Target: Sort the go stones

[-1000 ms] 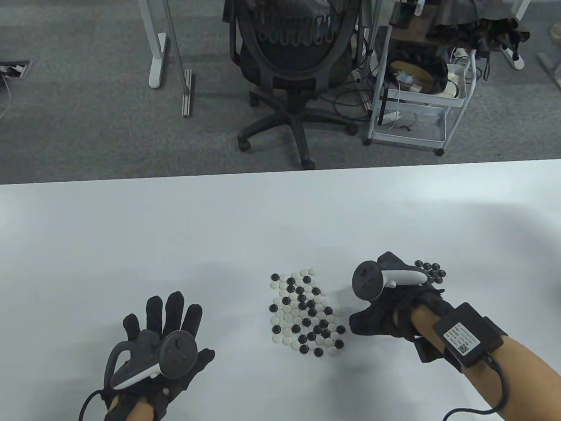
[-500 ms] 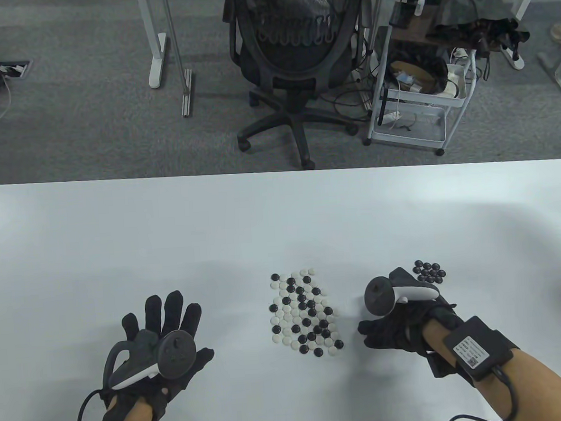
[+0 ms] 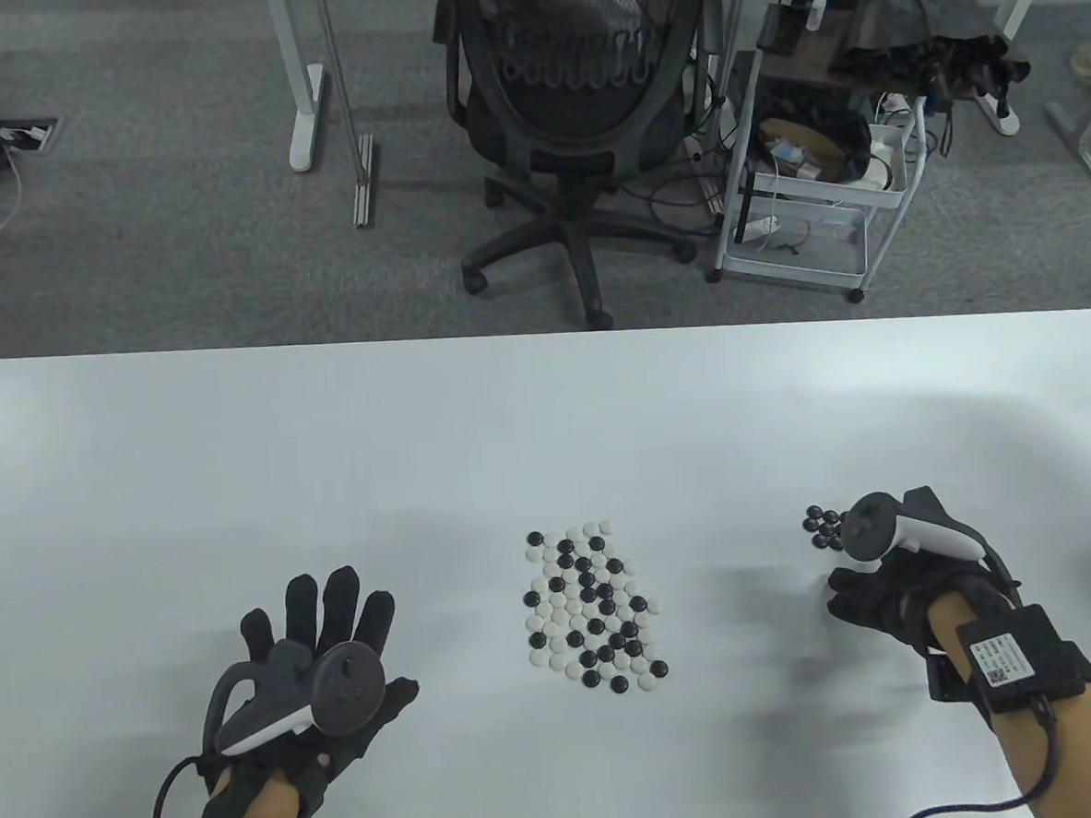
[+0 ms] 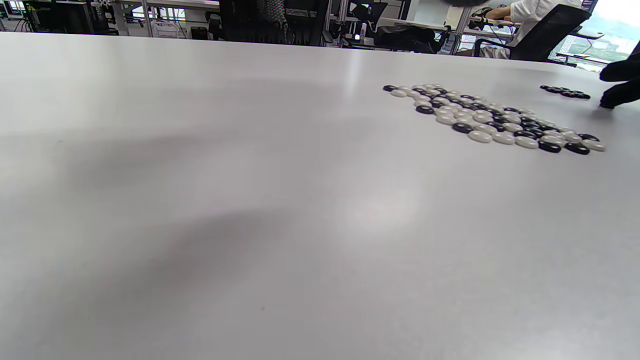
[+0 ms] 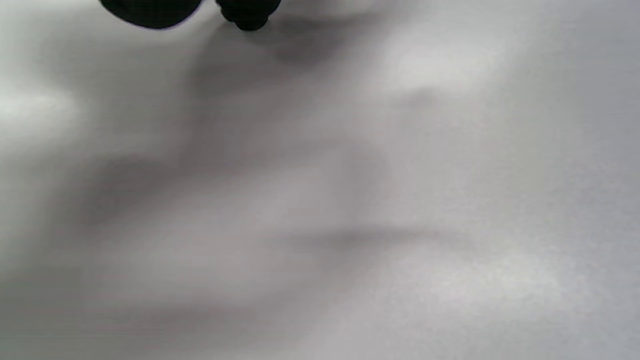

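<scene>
Table view: unreadable wrist labels (image 3: 997,659)

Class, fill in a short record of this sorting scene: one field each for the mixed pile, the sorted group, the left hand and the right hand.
mixed pile: black and white stones, table centre
sorted group: black stones only, right of the pile
left hand: fingers spread, holds nothing
right hand: beside the black stones; grip hidden

mixed stones (image 3: 590,609) mid-table (image 3: 510,430) | small stone group (image 3: 822,527) right, well apart
</scene>
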